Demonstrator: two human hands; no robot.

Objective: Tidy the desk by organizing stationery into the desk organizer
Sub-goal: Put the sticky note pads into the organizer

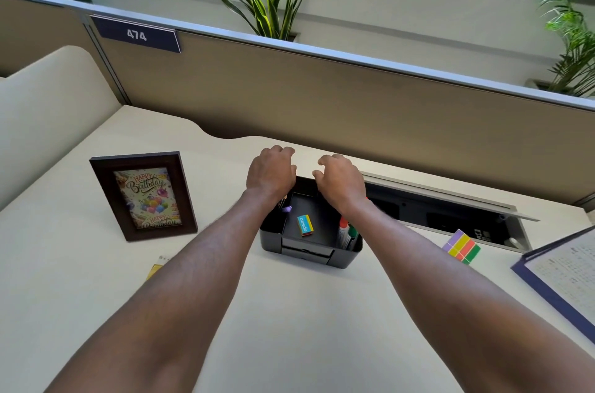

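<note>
A black desk organizer (343, 259) stands on the white desk. In its middle tray lies a small blue and yellow eraser (305, 225). Markers with red and green caps (348, 233) stand in its right compartment, and a purple-tipped item (287, 209) shows in the left one. My left hand (270, 172) hovers over the organizer's back left corner with fingers loosely curled, holding nothing. Over the back right corner, my right hand (341, 182) is curled the same way and empty. Both hands hide the organizer's far rim.
A framed birthday card (145, 196) stands to the left. A colourful sticky-note block (461, 247) lies to the right, beside an open document folder (566, 273). A cable tray slot (450, 215) runs behind the organizer. A yellow item (154, 271) peeks from under my left forearm.
</note>
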